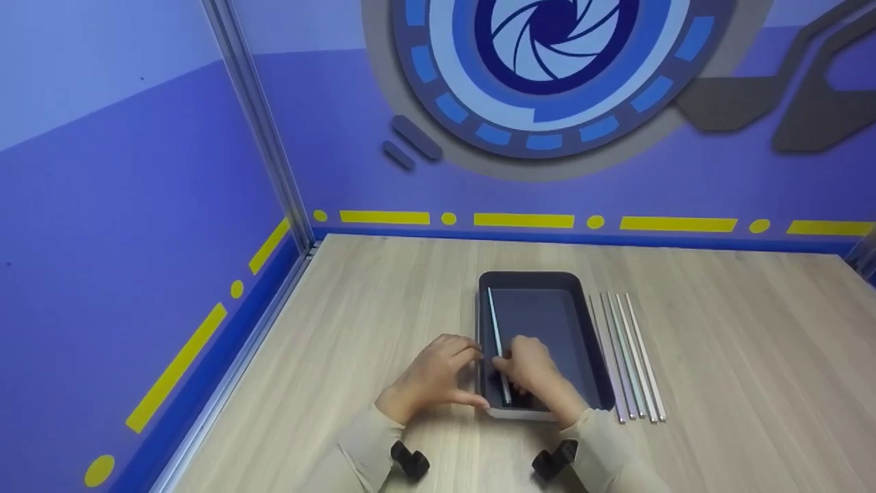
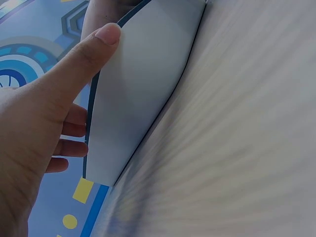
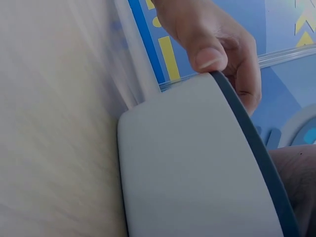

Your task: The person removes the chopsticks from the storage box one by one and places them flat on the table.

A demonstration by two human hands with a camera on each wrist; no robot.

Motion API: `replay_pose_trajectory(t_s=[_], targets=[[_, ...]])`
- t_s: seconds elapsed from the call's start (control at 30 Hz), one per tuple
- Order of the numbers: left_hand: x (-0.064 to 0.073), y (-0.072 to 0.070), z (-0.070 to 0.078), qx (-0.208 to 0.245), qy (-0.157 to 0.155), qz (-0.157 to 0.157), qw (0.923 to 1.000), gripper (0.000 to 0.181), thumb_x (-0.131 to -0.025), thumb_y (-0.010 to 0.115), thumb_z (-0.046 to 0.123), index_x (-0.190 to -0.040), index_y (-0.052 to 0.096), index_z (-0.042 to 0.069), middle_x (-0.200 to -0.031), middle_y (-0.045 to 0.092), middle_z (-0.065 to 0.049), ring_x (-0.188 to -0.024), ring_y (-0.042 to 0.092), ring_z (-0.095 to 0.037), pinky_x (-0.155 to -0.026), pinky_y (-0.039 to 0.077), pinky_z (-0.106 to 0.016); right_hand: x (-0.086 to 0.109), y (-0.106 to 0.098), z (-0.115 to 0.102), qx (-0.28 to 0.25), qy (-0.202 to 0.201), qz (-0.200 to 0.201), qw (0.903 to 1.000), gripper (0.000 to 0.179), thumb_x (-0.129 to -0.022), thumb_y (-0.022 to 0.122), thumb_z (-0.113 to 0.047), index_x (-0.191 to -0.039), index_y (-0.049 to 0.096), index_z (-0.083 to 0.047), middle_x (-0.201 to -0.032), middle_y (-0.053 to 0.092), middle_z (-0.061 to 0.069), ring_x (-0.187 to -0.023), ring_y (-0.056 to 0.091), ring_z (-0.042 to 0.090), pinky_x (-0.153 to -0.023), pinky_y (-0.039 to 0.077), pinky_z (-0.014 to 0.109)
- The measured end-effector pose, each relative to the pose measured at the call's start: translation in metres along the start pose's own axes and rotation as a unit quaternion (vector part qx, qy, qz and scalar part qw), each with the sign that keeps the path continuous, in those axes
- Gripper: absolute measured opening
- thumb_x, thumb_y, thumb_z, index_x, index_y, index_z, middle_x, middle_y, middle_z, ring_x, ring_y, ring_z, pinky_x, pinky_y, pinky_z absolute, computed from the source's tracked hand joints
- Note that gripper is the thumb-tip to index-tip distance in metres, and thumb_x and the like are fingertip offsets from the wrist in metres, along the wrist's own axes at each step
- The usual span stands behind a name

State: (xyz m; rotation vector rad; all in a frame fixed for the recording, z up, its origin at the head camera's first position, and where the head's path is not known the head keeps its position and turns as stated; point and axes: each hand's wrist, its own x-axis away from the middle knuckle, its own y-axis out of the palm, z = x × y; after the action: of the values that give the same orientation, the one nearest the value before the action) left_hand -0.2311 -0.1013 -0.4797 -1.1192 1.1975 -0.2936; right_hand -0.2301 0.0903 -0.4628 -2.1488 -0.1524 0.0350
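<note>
A dark grey rectangular tray (image 1: 540, 281) with a pale outer wall (image 2: 143, 74) lies on the table. Inside it, along the left side, a metal chopstick (image 1: 495, 318) runs lengthwise. My right hand (image 1: 534, 366) reaches into the tray and pinches the chopstick near its lower, thicker end. At the tray's near left corner, my left hand (image 1: 434, 373) touches the rim, fingertips along the left side and thumb at the near edge. From the right wrist view, the thumb and fingers of the right hand (image 3: 217, 44) show above the tray's rim; the chopstick is hidden there.
Several metal chopsticks (image 1: 633, 356) lie side by side on the table just right of the tray. Behind the wooden table (image 1: 383, 287) stands a blue printed wall (image 1: 328, 137), with another panel (image 1: 137, 226) on the left.
</note>
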Motion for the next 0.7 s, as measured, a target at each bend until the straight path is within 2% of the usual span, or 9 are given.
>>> replay_pose_trajectory(t_s=[0.27, 0.4, 0.7], targets=[[-0.001, -0.001, 0.001, 0.018, -0.013, -0.016, 0.9996, 0.070, -0.060, 0.074, 0.068, -0.098, 0.067, 0.010, -0.103, 0.066, 0.000, -0.099, 0.062, -0.015, -0.094, 0.047, -0.027, 0.003, -0.009, 0.005, -0.007, -0.007, 0.002, 0.9999, 0.027, -0.086, 0.068, -0.020, -0.063, 0.060, -0.007, -0.049, 0.056, 0.003, -0.033, 0.049, 0.007, -0.035, 0.045, 0.023], [-0.001, 0.000, 0.000, 0.013, -0.007, -0.006, 0.9999, 0.069, -0.060, 0.074, 0.068, -0.098, 0.067, 0.011, -0.103, 0.066, 0.000, -0.099, 0.062, -0.015, -0.093, 0.048, -0.027, 0.004, -0.015, 0.007, -0.011, -0.002, 0.005, 0.9999, 0.028, -0.086, 0.068, -0.020, -0.062, 0.059, -0.008, -0.050, 0.056, 0.003, -0.033, 0.050, 0.007, -0.035, 0.045, 0.023], [0.000, 0.000, 0.001, 0.011, -0.013, -0.008, 0.9998, 0.071, -0.059, 0.073, 0.070, -0.098, 0.067, 0.011, -0.104, 0.067, 0.001, -0.100, 0.062, -0.015, -0.094, 0.048, -0.026, 0.007, -0.030, 0.017, -0.018, 0.012, 0.010, 0.9997, 0.021, -0.086, 0.065, -0.018, -0.069, 0.061, -0.005, -0.052, 0.056, 0.004, -0.036, 0.051, 0.009, -0.036, 0.046, 0.023]])
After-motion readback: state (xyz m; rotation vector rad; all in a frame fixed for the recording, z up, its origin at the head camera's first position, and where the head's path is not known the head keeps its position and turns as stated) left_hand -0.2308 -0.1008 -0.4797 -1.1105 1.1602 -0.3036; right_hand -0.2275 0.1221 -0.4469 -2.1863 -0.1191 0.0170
